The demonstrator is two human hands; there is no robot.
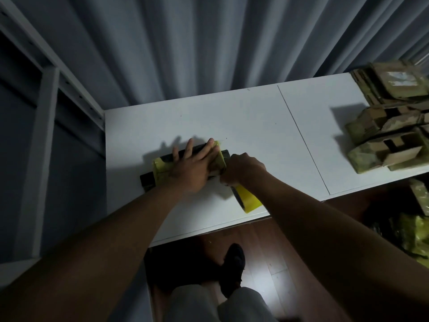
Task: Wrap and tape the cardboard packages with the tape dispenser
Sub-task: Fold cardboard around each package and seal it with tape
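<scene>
A dark package (pixel 148 180) partly wrapped in yellow tape lies on the white table (pixel 243 126). My left hand (pixel 192 166) presses flat on top of it with straight, spread fingers. My right hand (pixel 241 169) grips the tape dispenser at the package's right end. The dispenser's yellow tape roll (pixel 249 201) sticks out below my right wrist, near the table's front edge.
Several taped cardboard packages (pixel 383 140) are stacked at the table's right end. More yellow-green wrapped bundles (pixel 415 235) sit low on the right. A grey shelf frame (pixel 44 126) stands left, a curtain (pixel 209 43) behind. My shoe (pixel 233 268) rests on the wooden floor.
</scene>
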